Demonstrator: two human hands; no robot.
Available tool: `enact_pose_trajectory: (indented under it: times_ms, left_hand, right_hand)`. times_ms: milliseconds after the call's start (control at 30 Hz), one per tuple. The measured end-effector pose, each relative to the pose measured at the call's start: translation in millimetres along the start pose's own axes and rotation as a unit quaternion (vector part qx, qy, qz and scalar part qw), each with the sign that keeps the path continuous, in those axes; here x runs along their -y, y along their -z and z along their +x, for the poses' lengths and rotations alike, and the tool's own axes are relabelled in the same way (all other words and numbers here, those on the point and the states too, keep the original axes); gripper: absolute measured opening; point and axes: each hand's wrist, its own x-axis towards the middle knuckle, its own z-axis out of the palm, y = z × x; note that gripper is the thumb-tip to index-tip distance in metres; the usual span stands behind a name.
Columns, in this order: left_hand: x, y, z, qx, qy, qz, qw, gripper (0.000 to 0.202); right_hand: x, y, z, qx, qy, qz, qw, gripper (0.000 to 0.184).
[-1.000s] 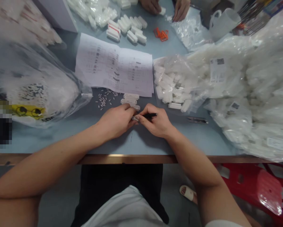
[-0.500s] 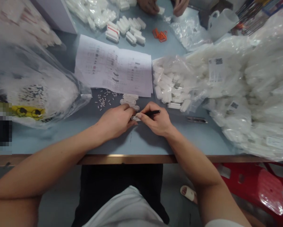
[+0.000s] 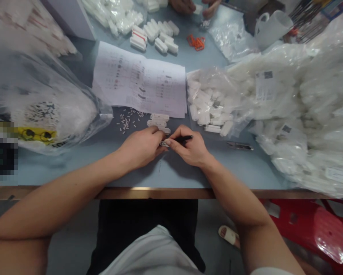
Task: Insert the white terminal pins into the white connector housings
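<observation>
My left hand (image 3: 141, 147) and my right hand (image 3: 190, 149) meet at the middle of the blue table (image 3: 74, 168). My left fingers are curled on a small white plastic strip (image 3: 163, 144). In my right hand, pinched like a pencil, is a thin black tool (image 3: 182, 139) whose tip touches that strip. Just beyond my hands lie a few more white strips (image 3: 158, 120) and several tiny white pieces (image 3: 128, 119) scattered on the table.
A printed sheet (image 3: 139, 82) lies behind the strips. Large plastic bags of white parts stand at the left (image 3: 42, 107) and right (image 3: 288, 110). Small snips (image 3: 240, 145) lie to the right. Another person's hands (image 3: 195, 5) work at the far edge beside orange clips (image 3: 197, 42).
My hands stay together on the strip, with only a slight shift of the black tool. The other person's hands at the far edge have moved a little.
</observation>
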Motion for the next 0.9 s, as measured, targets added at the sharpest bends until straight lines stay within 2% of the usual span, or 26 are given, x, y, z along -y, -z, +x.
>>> enact_pose_trajectory:
  times_ms: [267,500,733,900]
  left_hand:
    - [-0.2,0.1,0.3,-0.003,0.000,0.001,1.000,0.030]
    - [1.4,-0.2,0.7,-0.006,-0.004,0.005,1.000,0.029]
    - [1.0,0.4,0.0,-0.001,-0.001,0.002,1.000,0.033]
    - [1.1,-0.2,0.2,0.003,0.001,0.004,1.000,0.031]
  right_hand:
    - [1.2,-1.1,0.5,0.010,0.002,-0.012,1.000,0.022]
    - [0.9,-1.4,1.0,0.020,0.030,-0.039,0.999,0.019]
    - [-0.3,1.7,0.4,0.007,0.007,-0.009,1.000,0.026]
    - [-0.1,1.1,0.5,0.018,0.010,-0.016,1.000,0.024]
